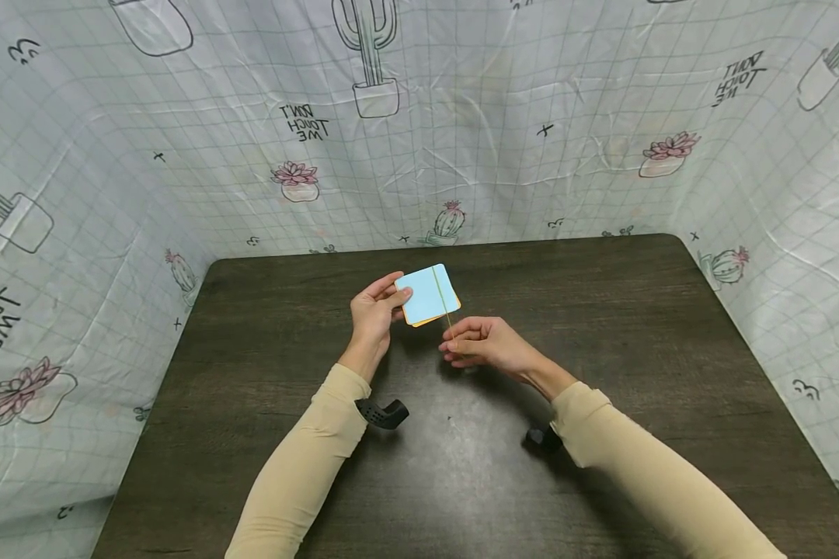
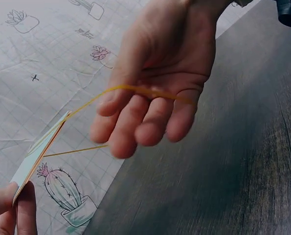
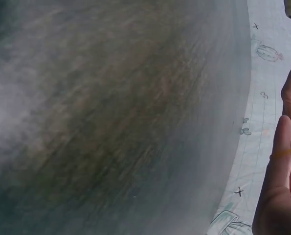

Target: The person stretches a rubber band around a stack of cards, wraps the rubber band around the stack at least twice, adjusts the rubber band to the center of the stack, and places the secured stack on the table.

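Note:
My left hand (image 1: 372,318) pinches a thin stack of square cards (image 1: 422,299) between thumb and fingers, above the table. The top card is light blue, with orange edges showing beneath. A thin yellow rubber band (image 1: 439,281) crosses the blue face and stretches from the stack's lower edge to my right hand (image 1: 492,341). In the left wrist view, the band (image 2: 89,103) runs over the right thumb and across the loosely bent fingers (image 2: 123,142), pulled away from the tilted cards (image 2: 35,154). The right wrist view catches the band around the right thumb (image 3: 280,171).
A dark wood-grain table (image 1: 287,310) lies beneath both hands. White grid-patterned cloth (image 1: 489,178) with cactus drawings stands behind it and along both sides. Black wrist devices (image 1: 384,415) hang below the beige sleeves (image 1: 308,450).

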### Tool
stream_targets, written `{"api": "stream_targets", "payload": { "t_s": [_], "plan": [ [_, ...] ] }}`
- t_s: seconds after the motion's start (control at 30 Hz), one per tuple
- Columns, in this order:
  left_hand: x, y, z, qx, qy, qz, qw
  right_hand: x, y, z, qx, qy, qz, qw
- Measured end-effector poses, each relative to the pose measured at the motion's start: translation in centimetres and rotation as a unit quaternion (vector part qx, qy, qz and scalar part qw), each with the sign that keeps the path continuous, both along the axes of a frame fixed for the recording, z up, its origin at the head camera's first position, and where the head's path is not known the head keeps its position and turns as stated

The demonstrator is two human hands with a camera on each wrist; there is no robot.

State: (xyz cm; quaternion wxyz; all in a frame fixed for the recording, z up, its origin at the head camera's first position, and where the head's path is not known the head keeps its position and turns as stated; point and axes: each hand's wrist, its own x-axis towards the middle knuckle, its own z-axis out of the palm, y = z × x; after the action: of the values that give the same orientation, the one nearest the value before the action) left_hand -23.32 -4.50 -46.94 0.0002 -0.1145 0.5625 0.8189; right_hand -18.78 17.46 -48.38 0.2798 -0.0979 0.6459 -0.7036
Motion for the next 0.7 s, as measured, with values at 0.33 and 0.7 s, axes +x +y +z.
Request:
{"api": "stream_targets", "payload": {
  "t_s": [0.33, 0.7],
  "plan": [
    [-0.3, -0.2, -0.1, 0.027, -0.015, -0.002, 0.9995, 1.2, -0.3, -0.4, 0.023, 0.119, 0.055, 0.991],
    [-0.2, -0.1, -0.3, 0.043, -0.031, -0.008, 0.9986, 2.4, -0.8, 0.1, 0.066, 0.211, 0.056, 0.974]
  ]
}}
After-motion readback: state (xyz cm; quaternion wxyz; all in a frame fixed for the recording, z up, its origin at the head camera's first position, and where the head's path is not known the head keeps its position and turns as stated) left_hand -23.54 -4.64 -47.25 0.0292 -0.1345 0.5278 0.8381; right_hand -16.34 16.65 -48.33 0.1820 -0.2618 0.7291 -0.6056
